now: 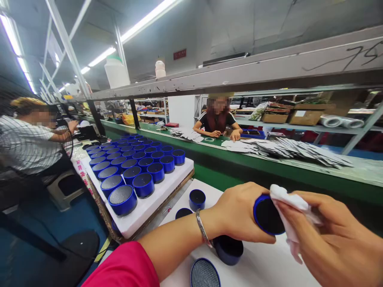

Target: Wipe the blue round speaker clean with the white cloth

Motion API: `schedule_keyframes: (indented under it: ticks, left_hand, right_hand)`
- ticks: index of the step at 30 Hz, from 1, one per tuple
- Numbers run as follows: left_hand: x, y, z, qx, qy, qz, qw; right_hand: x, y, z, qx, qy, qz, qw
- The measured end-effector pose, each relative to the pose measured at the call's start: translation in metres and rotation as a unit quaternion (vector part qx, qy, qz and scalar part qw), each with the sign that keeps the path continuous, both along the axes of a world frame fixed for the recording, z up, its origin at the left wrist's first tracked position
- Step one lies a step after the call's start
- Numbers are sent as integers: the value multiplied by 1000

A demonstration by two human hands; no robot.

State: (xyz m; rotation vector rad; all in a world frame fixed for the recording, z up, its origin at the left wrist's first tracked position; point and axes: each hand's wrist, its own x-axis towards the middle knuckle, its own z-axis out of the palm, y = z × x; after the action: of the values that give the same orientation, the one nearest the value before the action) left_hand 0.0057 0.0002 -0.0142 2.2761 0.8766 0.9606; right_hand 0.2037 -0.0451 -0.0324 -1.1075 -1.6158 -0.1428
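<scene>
My left hand (239,213) grips a blue round speaker (267,215) at lower right of the frame, fingers closed around its body, dark face toward me. My right hand (335,239) pinches a white cloth (287,207) against its rim, fingers closed on the cloth.

Risks, as I judge them: the speaker is held clear of the white tray (263,267), so a loose grip could drop it onto the speakers below. My left forearm hangs just above 1 open speaker (229,249); a careless elbow could knock it. Cloth lint could catch on the mesh face.
</scene>
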Motion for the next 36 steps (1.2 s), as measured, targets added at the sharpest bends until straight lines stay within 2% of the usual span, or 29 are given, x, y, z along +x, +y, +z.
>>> schedule_keyframes:
  ticks: [2, 4, 10, 14, 17, 20, 25, 29, 33, 36]
  left_hand:
    - [7, -4, -3, -2, 24, -6, 1000]
    - [13, -8, -3, 3, 32, -26, 999]
    - [14, -13, 6, -32, 62, -7, 998]
    - [12, -14, 8, -41, 70, 23, 996]
    - [13, -14, 8, -34, 55, 10, 998]
    - [13, -13, 8, -61, 79, -2, 995]
    - [11, -13, 11, -76, 101, 30, 992]
    - [13, -14, 9, -63, 85, 3, 994]
    - [15, -12, 7, -78, 102, 19, 991]
    - [16, -10, 4, -49, 82, 5, 995]
  right_hand:
    - [-14, -7, 4, 87, -63, 9, 994]
    - [-22, -10, 7, 129, -104, 9, 986]
    - [-10, -4, 7, 77, -83, -5, 994]
    - [-15, -1, 6, 101, -78, -27, 991]
    - [-21, -2, 6, 108, -83, -19, 990]
    - [-17, 0, 6, 95, -85, -19, 992]
    - [-11, 1, 3, 60, -68, -24, 996]
    - [-17, 1, -1, 89, -78, -11, 993]
    - [-17, 4, -2, 101, -87, -35, 990]
    - [-16, 5, -5, 115, -98, -13, 988]
